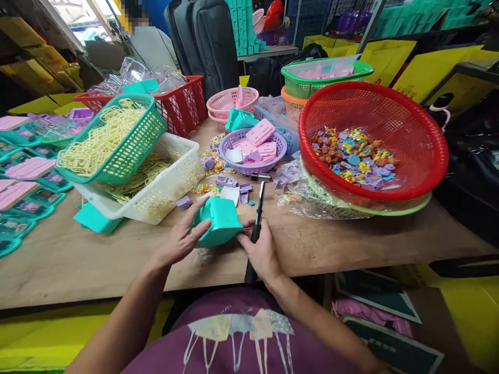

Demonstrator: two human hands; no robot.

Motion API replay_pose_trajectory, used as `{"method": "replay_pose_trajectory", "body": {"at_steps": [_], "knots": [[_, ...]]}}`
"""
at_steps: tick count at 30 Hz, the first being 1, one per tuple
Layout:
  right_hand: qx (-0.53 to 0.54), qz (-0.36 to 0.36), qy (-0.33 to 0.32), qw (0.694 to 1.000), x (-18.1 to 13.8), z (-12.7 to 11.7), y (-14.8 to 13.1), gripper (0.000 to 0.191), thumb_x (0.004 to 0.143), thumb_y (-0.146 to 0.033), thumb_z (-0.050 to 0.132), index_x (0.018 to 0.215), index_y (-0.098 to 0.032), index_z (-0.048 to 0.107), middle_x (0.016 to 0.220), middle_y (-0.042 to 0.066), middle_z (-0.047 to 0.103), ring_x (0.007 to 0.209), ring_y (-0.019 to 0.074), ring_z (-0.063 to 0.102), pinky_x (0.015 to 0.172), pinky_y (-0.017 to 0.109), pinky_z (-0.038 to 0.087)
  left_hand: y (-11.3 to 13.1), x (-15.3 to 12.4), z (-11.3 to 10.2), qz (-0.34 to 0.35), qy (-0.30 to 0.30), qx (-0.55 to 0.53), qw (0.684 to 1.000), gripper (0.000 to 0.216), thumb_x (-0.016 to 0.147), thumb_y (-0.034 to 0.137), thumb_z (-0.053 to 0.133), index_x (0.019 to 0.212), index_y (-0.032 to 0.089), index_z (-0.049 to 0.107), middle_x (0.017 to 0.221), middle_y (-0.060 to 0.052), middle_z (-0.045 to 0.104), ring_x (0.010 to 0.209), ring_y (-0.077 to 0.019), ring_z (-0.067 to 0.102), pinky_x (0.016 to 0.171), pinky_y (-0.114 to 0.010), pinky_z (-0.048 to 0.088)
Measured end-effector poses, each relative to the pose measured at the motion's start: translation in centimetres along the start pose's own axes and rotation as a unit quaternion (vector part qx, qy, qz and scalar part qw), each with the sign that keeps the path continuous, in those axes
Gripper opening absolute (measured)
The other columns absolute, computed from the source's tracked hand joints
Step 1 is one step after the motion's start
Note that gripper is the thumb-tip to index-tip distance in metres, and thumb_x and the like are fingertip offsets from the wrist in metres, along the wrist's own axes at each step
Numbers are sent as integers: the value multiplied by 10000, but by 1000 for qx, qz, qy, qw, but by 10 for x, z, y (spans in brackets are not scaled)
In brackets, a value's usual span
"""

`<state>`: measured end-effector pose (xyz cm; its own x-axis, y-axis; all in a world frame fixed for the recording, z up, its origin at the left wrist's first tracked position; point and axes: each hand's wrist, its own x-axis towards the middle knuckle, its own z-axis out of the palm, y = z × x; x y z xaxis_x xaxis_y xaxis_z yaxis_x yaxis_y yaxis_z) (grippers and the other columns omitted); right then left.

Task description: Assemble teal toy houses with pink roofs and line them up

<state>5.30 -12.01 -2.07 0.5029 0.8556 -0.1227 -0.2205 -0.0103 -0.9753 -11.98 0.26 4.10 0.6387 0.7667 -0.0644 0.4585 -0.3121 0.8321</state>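
Observation:
My left hand [181,236] is closed round the left side of a teal plastic box [222,221], thumb and fingers on its walls. The box is tilted just above the front part of the wooden table. In my right hand [263,254] is a slim black-handled tool [256,228] with a narrow, pale tip pointing away from me; its exact kind is unclear. Fingertips of that hand reach the box's right edge. Just beyond the box lie small purple plastic parts [245,192], a white piece [230,195] and tiny coloured pieces [202,188].
A red basket [432,140] of small charms stands at right. Behind the box is a purple basket [244,167] with pink parts. At left, a teal basket [150,127] of cream loops rests on a white basket [175,182]. A person [152,47] is beyond the table.

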Motion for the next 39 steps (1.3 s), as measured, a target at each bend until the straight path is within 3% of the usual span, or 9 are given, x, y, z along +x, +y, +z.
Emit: {"method": "replay_pose_trajectory", "body": {"at_steps": [7,12,16,19,26,29,32,36,39], "knots": [[-191,-17,-78,978,-11,-6,1,177,855,-257,578,1018,-207,532,1047,92,686,966,221,657,852,352,512,21,11,0,118,-82,225,964,952,759,656,650,1525,239,269,1510,-141,357,1371,-348,352,1128,-520,328],[-286,-39,-78,954,-15,-50,-22,216,992,-330,363,985,-212,543,793,39,687,613,157,648,624,272,492,16,19,12,120,-62,308,942,835,818,673,557,1468,178,380,1328,-179,509,1190,-359,485,1004,-547,415],[-387,-157,-97,903,-26,-92,-46,225,994,-298,381,1108,-208,552,870,65,695,790,199,684,658,277,495,15,23,16,112,-72,328,935,847,811,697,543,1459,175,383,1337,-176,505,1161,-357,495,980,-536,426],[-440,-166,-175,865,-31,-107,-54,200,988,-256,412,1113,-220,565,915,57,704,790,196,684,672,284,503,18,22,15,105,-78,331,934,848,816,700,531,1459,171,374,1344,-172,497,1166,-352,480,986,-535,418],[-443,-156,-136,872,-7,-85,-57,221,989,-245,402,1126,-198,568,945,65,702,832,193,684,702,274,501,24,21,16,93,-90,337,933,842,830,677,535,1459,146,356,1352,-173,484,1171,-335,465,1007,-517,408],[-482,-117,-170,852,3,-81,-51,210,979,-242,419,1094,-198,589,925,58,702,811,203,686,688,282,497,19,19,16,88,-69,349,930,824,834,674,529,1442,140,375,1330,-172,496,1178,-332,478,1006,-493,421],[-499,-137,-153,842,9,-91,-46,233,992,-260,407,1127,-202,587,996,66,694,903,209,679,755,295,506,13,13,17,80,-24,374,924,810,839,679,507,1422,128,396,1296,-180,514,1171,-340,495,991,-488,440],[-573,-172,-150,787,22,-107,-44,215,981,-292,463,1115,-220,614,1035,80,664,977,231,637,828,339,507,10,1,14,56,58,396,915,838,813,690,532,1446,166,371,1310,-180,510,1173,-369,483,980,-528,446],[-582,-210,-163,769,37,-97,-45,172,948,-301,533,1051,-214,641,1025,95,624,1010,251,591,888,398,498,16,-3,12,49,40,334,941,815,834,683,514,1478,222,322,1443,-159,416,1285,-361,423,1041,-532,423]]}}
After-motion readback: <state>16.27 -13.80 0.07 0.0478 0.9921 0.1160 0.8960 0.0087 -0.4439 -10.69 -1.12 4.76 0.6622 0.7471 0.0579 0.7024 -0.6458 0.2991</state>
